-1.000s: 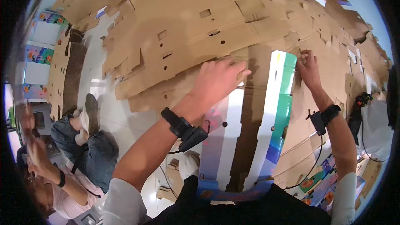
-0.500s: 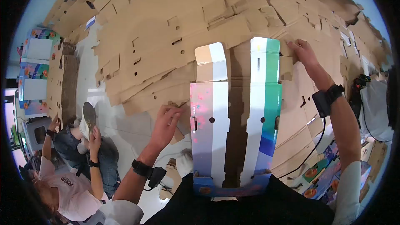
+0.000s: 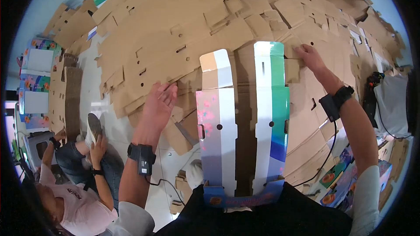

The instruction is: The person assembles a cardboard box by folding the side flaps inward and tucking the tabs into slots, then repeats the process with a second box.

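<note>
By our lap (image 3: 280,220): box (image 3: 227,148); L hand (image 3: 156,107) half-open, empty; R hand (image 3: 311,57) curled at flap (image 3: 292,72), grip unclear; we'd steady box 1st.

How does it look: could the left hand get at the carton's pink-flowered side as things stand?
Probably yes: the left hand appears empty, close beside the carton's pink-flowered side, and nothing seems to stand up between them.

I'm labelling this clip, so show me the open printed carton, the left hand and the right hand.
Open printed carton (image 3: 245,135): head view, on its brown inner strip.
Left hand (image 3: 157,108): head view, on the middle of the hand.
Right hand (image 3: 312,58): head view, on the middle of the hand.
</note>
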Demonstrator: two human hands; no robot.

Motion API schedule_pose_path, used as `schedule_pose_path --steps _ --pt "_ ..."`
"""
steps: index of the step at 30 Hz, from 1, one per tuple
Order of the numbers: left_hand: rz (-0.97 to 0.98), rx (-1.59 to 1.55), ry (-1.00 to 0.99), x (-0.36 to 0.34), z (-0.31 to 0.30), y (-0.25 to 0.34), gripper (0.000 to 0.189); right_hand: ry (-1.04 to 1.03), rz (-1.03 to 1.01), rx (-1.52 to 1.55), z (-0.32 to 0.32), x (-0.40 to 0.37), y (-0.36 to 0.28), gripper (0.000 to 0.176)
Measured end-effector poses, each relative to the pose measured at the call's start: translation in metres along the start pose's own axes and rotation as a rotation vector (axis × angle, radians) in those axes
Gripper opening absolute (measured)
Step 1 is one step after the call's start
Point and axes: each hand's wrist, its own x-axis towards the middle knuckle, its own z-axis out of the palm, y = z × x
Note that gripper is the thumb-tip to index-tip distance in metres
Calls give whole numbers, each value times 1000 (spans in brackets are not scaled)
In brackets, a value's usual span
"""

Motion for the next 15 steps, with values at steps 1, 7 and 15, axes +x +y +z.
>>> schedule_pose_path --steps 1,7,15 --pt "-35 1 -27 -9 11 3 43 -2 -10 5 1 -3 1 63" --pt "-179 -142 -360 23 -17 36 37 25 17 -13 7 -13 -6 58" --pt "-35 -78 -182 44 14 73 34 378 -277 -371 20 -56 -32 58"
